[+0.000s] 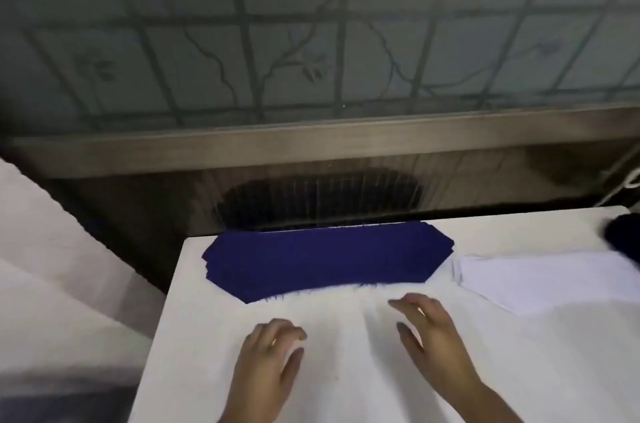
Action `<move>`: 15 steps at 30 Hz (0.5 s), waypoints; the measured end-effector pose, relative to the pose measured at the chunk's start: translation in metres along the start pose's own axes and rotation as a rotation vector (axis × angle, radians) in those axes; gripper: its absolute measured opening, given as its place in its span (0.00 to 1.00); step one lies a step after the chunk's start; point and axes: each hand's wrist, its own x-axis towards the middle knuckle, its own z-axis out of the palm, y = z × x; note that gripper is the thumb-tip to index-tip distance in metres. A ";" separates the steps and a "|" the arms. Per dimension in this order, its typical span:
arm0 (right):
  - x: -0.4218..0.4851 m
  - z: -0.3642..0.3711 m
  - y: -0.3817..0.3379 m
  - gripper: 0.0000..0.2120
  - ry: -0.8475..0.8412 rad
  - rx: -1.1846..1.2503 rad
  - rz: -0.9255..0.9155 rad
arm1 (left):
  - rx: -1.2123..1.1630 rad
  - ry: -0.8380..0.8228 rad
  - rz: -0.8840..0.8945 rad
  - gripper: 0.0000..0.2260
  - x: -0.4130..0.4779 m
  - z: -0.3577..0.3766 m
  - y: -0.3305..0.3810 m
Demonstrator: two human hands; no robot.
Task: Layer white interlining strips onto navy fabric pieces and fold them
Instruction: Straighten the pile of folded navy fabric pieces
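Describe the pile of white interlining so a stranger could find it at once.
Start at the white table. Along its far edge lies a stack of navy fabric pieces; the interlining sits just right of it. It is near-white, barely standing out from the tabletop, unlike the dark navy.

Two grips are in view, the left grip (268, 350) and the right grip (427, 329). Beyond them lies one stack of navy fabric pieces (325, 256); its layers are too blurred to count. Beyond and to the right of the right grip lies one pile of white interlining strips (540, 280), number unclear. Farther right is one dark bundle (623, 235). One table (194, 336) carries everything.
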 end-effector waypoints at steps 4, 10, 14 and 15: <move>0.051 0.034 0.012 0.24 -0.008 -0.255 -0.184 | 0.286 0.053 0.104 0.13 0.045 0.029 -0.025; 0.071 0.081 0.039 0.19 0.067 -0.355 -0.280 | 0.579 0.007 0.229 0.20 0.065 0.066 -0.053; 0.086 0.084 0.040 0.17 0.072 -0.422 -0.263 | 0.626 0.042 0.206 0.14 0.077 0.069 -0.060; 0.085 0.084 0.040 0.16 0.080 -0.449 -0.275 | 0.648 0.043 0.202 0.14 0.080 0.070 -0.061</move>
